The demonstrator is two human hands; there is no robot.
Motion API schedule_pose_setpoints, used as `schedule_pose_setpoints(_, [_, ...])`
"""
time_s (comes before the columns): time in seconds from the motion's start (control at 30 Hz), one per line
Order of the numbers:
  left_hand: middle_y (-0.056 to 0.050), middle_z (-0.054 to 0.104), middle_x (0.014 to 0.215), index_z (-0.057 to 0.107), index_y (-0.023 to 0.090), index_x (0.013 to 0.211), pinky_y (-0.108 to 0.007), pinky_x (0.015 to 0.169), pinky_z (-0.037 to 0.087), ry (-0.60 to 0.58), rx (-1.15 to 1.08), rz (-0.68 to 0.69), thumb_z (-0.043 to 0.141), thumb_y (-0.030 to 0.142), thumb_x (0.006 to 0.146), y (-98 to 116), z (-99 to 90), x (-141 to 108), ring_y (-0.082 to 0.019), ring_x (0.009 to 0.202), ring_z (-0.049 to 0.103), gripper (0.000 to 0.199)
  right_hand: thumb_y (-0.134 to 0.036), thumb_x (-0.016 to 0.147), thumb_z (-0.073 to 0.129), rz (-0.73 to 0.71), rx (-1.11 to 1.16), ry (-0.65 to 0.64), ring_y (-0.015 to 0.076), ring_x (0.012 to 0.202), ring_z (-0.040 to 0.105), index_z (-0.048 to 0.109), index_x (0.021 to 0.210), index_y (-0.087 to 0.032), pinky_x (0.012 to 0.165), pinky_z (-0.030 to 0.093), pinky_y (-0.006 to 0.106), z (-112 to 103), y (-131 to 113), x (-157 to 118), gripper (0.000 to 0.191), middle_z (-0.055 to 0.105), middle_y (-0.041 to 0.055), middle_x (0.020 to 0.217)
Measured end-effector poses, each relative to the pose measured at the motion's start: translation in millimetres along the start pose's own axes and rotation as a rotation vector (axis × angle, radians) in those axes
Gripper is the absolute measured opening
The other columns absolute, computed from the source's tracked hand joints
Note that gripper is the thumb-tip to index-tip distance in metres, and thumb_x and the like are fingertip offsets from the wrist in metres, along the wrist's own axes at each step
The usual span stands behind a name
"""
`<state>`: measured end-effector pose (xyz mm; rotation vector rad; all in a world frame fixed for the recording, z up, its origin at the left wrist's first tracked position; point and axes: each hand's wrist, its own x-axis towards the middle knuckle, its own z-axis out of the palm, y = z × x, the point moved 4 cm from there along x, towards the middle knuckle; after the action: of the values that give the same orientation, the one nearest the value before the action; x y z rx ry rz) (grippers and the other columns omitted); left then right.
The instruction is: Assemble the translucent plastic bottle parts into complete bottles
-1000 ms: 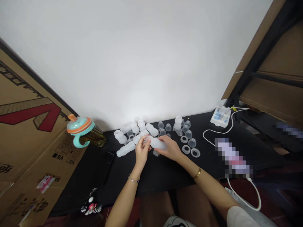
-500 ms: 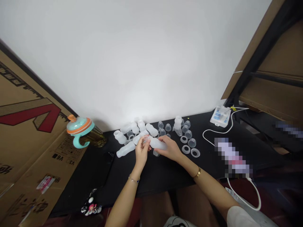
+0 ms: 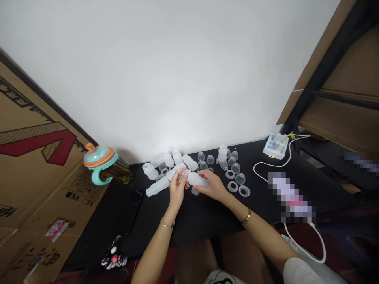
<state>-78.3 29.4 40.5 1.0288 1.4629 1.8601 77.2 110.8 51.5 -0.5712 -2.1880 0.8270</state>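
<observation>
A frosted white plastic bottle lies sideways between my hands, its neck toward the left. My right hand is wrapped around the bottle's body near its base. At the neck, the fingers of my left hand pinch a small clear ring-like piece, pressed against the opening; my fingers partly hide it. Just left of my left hand lies another frosted bottle on its side. Behind my hands several more bottles stand or lie in a cluster. A clear piece shows under the held bottle.
Right of my hands are clear domed caps, translucent rings and an upright bottle. A lidded drink jug stands left, beside a cardboard box. A white power strip with a cable lies right on the black table.
</observation>
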Motion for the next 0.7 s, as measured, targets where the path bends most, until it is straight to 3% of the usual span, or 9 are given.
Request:
schedule_pose_setpoints(0.43, [0.003,0.058,0.066,0.066,0.017,0.115,-0.02,0.049,0.042,-0.036,-0.009,-0.036,0.068,0.049,0.088,3.8,0.1,-0.1,-0.01,0.052,0.053,0.042,-0.039,0.081,0.077,0.006,-0.018,-0.01,0.0217,0.092,0.065,0.061,0.106,-0.021,0.08,0.051,0.033,1.5,1.3,-0.1,0.035,0.068,0.0052,0.102])
schedule_pose_setpoints(0.7, [0.003,0.058,0.065,0.065,0.016,0.116,-0.02,0.05,0.042,-0.054,-0.015,-0.04,0.066,0.05,0.089,4.4,-0.3,0.5,-0.01,0.052,0.053,0.043,-0.041,0.084,0.076,-0.022,0.031,-0.017,0.0227,0.099,0.065,0.063,0.114,-0.022,0.087,0.052,0.035,0.6,1.6,0.7,0.038,0.068,0.0067,0.108])
